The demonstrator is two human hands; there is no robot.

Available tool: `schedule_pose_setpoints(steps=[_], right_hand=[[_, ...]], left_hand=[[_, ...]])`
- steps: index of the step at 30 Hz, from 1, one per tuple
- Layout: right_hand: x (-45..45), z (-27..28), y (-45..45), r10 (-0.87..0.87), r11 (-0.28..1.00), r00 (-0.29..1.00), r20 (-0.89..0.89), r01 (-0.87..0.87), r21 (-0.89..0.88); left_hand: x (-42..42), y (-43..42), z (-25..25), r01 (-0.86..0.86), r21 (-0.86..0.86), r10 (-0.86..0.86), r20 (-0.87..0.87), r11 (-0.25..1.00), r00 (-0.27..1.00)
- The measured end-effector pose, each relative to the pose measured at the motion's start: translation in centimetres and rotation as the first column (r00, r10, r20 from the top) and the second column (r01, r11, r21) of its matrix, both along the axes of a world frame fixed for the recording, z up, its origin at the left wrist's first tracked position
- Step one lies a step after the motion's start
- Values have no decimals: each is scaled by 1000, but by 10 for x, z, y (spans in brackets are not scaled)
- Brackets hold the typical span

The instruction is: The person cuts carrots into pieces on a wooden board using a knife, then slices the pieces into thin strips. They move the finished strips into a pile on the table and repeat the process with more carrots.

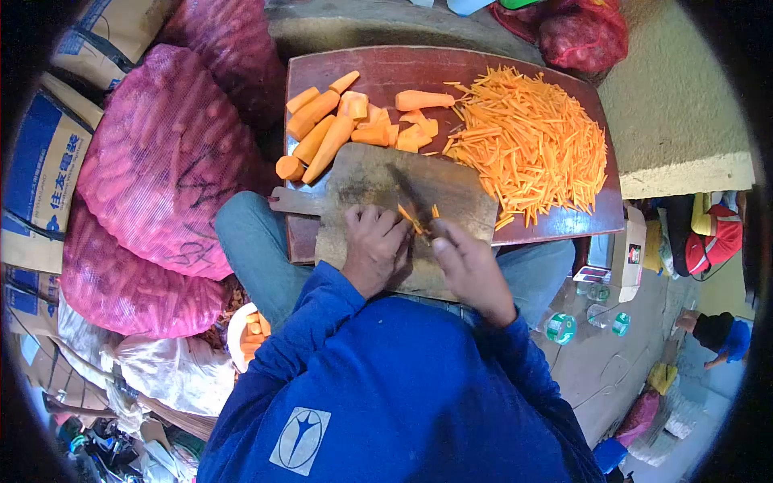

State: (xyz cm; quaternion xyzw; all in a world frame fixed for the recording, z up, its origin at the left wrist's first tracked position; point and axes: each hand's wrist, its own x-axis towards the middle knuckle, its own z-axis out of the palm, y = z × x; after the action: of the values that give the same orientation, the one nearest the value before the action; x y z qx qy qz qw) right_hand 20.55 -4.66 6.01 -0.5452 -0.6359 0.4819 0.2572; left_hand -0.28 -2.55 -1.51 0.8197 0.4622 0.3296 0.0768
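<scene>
On a worn wooden cutting board (354,181), my right hand (471,270) is closed around the handle of a knife (409,189). The dark blade points away and leans to the left over the board. Carrot slivers (413,219) lie at the blade, between it and my left hand (374,248). The left fingers are curled down against the carrot there; most of what lies under them is hidden. Beyond the board are whole peeled carrots (328,149) and cut carrot chunks (415,133). At the right rises a large heap of shredded carrot (535,145).
The board rests on a reddish-brown table (555,229) over my knees. Pink mesh sacks (165,161) of carrots crowd the left, by a white container (248,334) with carrot pieces. Plastic bottles (561,328) and an open carton (630,258) stand right. Another person (725,334) appears far right.
</scene>
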Motion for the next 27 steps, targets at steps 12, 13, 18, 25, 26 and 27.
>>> schedule_pose_setpoints(steps=[12,13,18,25,26,27], right_hand=[[4,21,-24,38,999,999,-32,-37,37],[5,20,-30,29,999,999,-36,-28,39],[8,30,-38,102,995,994,-49,-103,-15],[12,19,-32,169,984,986,-10,-170,-55],[19,16,-28,161,986,987,19,-159,-57],[27,12,-24,152,987,987,48,-149,-60]], left_hand=[[-13,0,17,-194,-158,240,378,968,894],[-18,0,20,-186,-156,232,375,970,897],[-34,-9,20,-244,-209,303,329,947,894],[-33,-9,11,-246,-136,277,310,960,909],[-33,-8,9,-245,-134,276,310,960,910],[-34,-8,8,-231,-124,258,299,965,919]])
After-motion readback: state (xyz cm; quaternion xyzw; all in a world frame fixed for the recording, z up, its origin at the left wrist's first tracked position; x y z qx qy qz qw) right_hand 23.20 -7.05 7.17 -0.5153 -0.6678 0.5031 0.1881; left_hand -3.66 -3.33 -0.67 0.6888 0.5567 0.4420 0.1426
